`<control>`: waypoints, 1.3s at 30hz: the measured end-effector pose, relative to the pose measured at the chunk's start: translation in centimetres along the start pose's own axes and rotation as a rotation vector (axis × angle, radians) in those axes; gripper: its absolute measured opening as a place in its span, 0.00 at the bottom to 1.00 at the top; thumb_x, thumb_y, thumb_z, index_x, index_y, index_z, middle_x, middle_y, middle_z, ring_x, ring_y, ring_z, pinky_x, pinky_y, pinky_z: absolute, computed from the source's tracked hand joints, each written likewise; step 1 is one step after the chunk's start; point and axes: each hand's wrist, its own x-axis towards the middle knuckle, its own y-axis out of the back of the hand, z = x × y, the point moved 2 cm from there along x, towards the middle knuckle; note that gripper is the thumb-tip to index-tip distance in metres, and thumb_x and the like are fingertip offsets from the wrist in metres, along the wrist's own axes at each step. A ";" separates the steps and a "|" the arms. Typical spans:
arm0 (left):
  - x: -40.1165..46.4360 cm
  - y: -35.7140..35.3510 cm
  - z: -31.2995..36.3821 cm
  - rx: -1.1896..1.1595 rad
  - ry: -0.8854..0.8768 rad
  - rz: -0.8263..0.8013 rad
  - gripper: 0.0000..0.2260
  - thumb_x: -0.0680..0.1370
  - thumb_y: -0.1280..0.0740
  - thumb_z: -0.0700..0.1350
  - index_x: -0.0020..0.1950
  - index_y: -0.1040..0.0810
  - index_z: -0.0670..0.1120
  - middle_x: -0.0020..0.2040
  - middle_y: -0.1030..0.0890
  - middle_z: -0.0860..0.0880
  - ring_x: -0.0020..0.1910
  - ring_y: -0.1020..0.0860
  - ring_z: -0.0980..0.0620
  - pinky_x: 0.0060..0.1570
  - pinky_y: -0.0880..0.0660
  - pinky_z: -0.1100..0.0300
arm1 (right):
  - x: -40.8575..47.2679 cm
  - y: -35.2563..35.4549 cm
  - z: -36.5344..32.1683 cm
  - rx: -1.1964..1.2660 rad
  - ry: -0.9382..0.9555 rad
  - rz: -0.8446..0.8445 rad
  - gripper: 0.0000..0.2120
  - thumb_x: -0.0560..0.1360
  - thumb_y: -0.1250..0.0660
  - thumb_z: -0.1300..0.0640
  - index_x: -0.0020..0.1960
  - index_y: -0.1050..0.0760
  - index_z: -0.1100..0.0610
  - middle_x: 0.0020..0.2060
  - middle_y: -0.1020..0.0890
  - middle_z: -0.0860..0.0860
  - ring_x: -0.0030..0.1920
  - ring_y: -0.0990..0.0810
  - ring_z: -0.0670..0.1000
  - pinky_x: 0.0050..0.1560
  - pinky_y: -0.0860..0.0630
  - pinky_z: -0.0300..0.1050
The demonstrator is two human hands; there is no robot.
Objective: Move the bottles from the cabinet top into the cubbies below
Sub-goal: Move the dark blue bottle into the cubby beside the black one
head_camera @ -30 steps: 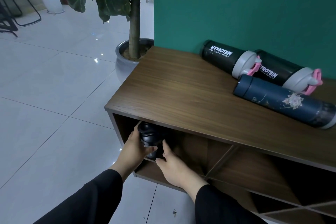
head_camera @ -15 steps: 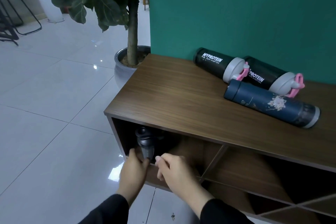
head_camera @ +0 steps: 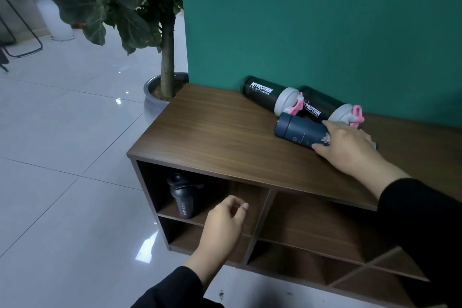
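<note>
While right hand (head_camera: 347, 145) lies on blue flask (head_camera: 300, 131), fingers spread, not clamped | left hand (head_camera: 222, 222) loose, empty | black bottle (head_camera: 183, 197) upright in top-left cubby | 2 shakers (head_camera: 265, 95) lie by wall, can't roll off.

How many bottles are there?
4. Three lie on the cabinet top: two black shaker bottles against the green wall, and a navy bottle under the right hand. One black sport bottle stands in the top-left cubby. Others may be hidden in darker cubbies.
</note>
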 end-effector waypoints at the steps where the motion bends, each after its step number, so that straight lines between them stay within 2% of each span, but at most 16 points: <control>1: -0.3 0.1 0.3 0.002 -0.015 0.005 0.07 0.81 0.35 0.53 0.48 0.20 0.52 0.38 0.15 0.44 0.38 0.17 0.48 0.38 0.23 0.56 | 0.3 -0.1 0.6 -0.026 0.016 -0.057 0.26 0.74 0.32 0.44 0.68 0.30 0.53 0.64 0.22 0.56 0.61 0.23 0.61 0.58 0.27 0.57; 3: -0.8 0.3 0.9 0.009 -0.037 0.014 0.07 0.81 0.36 0.52 0.49 0.20 0.52 0.38 0.15 0.44 0.38 0.17 0.47 0.40 0.21 0.54 | 0.7 -0.1 1.1 -0.082 0.033 -0.113 0.28 0.74 0.31 0.43 0.69 0.33 0.52 0.64 0.23 0.55 0.61 0.24 0.60 0.56 0.28 0.58; 7: -1.3 1.0 1.7 0.001 -0.094 0.036 0.07 0.81 0.36 0.52 0.47 0.20 0.53 0.37 0.17 0.49 0.39 0.17 0.51 0.45 0.20 0.52 | 1.0 -0.3 1.0 -0.059 0.029 -0.144 0.35 0.72 0.28 0.45 0.74 0.36 0.52 0.64 0.27 0.56 0.63 0.26 0.60 0.60 0.28 0.59; 10: -1.6 1.9 2.9 -0.029 -0.146 0.058 0.08 0.81 0.35 0.53 0.44 0.21 0.54 0.35 0.19 0.52 0.37 0.19 0.53 0.39 0.23 0.58 | -0.7 0.0 0.1 0.043 0.061 -0.084 0.36 0.71 0.27 0.44 0.74 0.36 0.52 0.65 0.27 0.55 0.62 0.25 0.59 0.58 0.27 0.56; 12: -2.3 2.5 4.3 -0.069 -0.175 0.065 0.08 0.81 0.36 0.53 0.44 0.21 0.56 0.36 0.19 0.56 0.38 0.20 0.59 0.39 0.28 0.66 | -2.5 0.8 -1.2 0.185 0.093 0.009 0.36 0.69 0.26 0.43 0.72 0.35 0.51 0.65 0.26 0.52 0.62 0.25 0.56 0.59 0.25 0.56; 14: -3.0 2.9 5.4 -0.145 -0.211 0.084 0.07 0.81 0.37 0.55 0.50 0.20 0.58 0.42 0.17 0.57 0.44 0.19 0.61 0.44 0.28 0.69 | -5.2 1.6 -3.2 0.420 0.157 0.094 0.36 0.67 0.24 0.45 0.70 0.34 0.50 0.63 0.26 0.48 0.60 0.25 0.50 0.60 0.27 0.52; 16: -3.9 3.5 6.4 -0.268 -0.268 0.130 0.13 0.78 0.37 0.59 0.62 0.23 0.61 0.50 0.15 0.55 0.51 0.18 0.58 0.52 0.24 0.64 | -8.6 2.1 -5.6 0.638 0.235 0.135 0.35 0.66 0.22 0.49 0.69 0.32 0.49 0.59 0.27 0.44 0.57 0.26 0.43 0.59 0.30 0.41; 18: -5.0 3.9 7.1 -0.409 -0.354 0.181 0.20 0.76 0.35 0.58 0.68 0.27 0.59 0.56 0.16 0.55 0.55 0.18 0.55 0.56 0.22 0.60 | -12.2 1.6 -7.9 0.769 0.323 0.130 0.36 0.64 0.22 0.53 0.69 0.31 0.50 0.59 0.27 0.44 0.58 0.26 0.40 0.60 0.30 0.35; 20: -6.2 3.7 7.4 -0.530 -0.399 0.211 0.21 0.72 0.30 0.54 0.63 0.26 0.53 0.55 0.16 0.60 0.54 0.18 0.59 0.52 0.22 0.64 | -15.3 -0.3 -10.0 0.825 0.379 0.091 0.35 0.63 0.27 0.50 0.70 0.31 0.49 0.60 0.28 0.44 0.61 0.26 0.41 0.61 0.29 0.34; 22: -7.1 3.3 6.7 -0.585 -0.341 0.253 0.23 0.65 0.26 0.53 0.57 0.26 0.53 0.49 0.16 0.60 0.49 0.16 0.59 0.48 0.21 0.63 | -17.2 -2.8 -11.7 0.898 0.327 0.030 0.34 0.62 0.30 0.48 0.68 0.32 0.41 0.59 0.30 0.39 0.60 0.25 0.40 0.59 0.26 0.36; 25: -7.3 3.1 3.4 -0.445 -0.205 0.232 0.29 0.59 0.21 0.57 0.57 0.28 0.59 0.51 0.17 0.62 0.51 0.17 0.61 0.50 0.19 0.60 | -18.6 -6.5 -12.9 0.997 0.215 -0.135 0.37 0.62 0.23 0.53 0.63 0.35 0.29 0.58 0.31 0.31 0.61 0.25 0.38 0.58 0.22 0.42; 27: -6.7 3.7 1.1 -0.326 -0.184 0.146 0.28 0.60 0.21 0.56 0.56 0.28 0.63 0.52 0.17 0.64 0.52 0.18 0.63 0.49 0.21 0.64 | -18.6 -8.9 -13.1 1.042 0.176 -0.267 0.37 0.61 0.24 0.54 0.63 0.34 0.30 0.58 0.27 0.33 0.60 0.23 0.39 0.55 0.19 0.48; 30: -5.3 4.2 -1.3 -0.172 -0.163 -0.047 0.28 0.64 0.19 0.50 0.56 0.28 0.68 0.53 0.17 0.61 0.54 0.19 0.60 0.51 0.22 0.66 | -18.3 -12.2 -13.1 1.000 0.072 -0.387 0.35 0.59 0.24 0.53 0.61 0.33 0.33 0.55 0.22 0.38 0.52 0.18 0.45 0.45 0.16 0.53; 35: -2.7 3.6 -3.7 -0.105 -0.115 -0.184 0.28 0.67 0.20 0.47 0.63 0.27 0.62 0.57 0.17 0.59 0.58 0.19 0.62 0.56 0.22 0.64 | -16.6 -17.0 -13.5 0.913 0.013 -0.397 0.34 0.61 0.22 0.52 0.61 0.33 0.36 0.57 0.22 0.39 0.55 0.19 0.42 0.53 0.19 0.45; 37: -1.4 2.9 -4.3 -0.061 -0.115 -0.183 0.29 0.66 0.19 0.47 0.62 0.27 0.62 0.56 0.17 0.59 0.56 0.19 0.62 0.56 0.23 0.64 | -15.5 -18.2 -13.5 0.924 -0.017 -0.393 0.35 0.62 0.20 0.56 0.64 0.31 0.39 0.60 0.22 0.40 0.58 0.21 0.43 0.53 0.23 0.35; 39: 0.0 2.2 -4.8 -0.034 -0.104 -0.160 0.28 0.65 0.20 0.46 0.61 0.27 0.62 0.54 0.17 0.58 0.55 0.19 0.61 0.55 0.22 0.61 | -14.4 -19.2 -13.6 0.936 -0.065 -0.413 0.34 0.66 0.22 0.61 0.69 0.30 0.48 0.58 0.23 0.43 0.58 0.22 0.45 0.45 0.30 0.21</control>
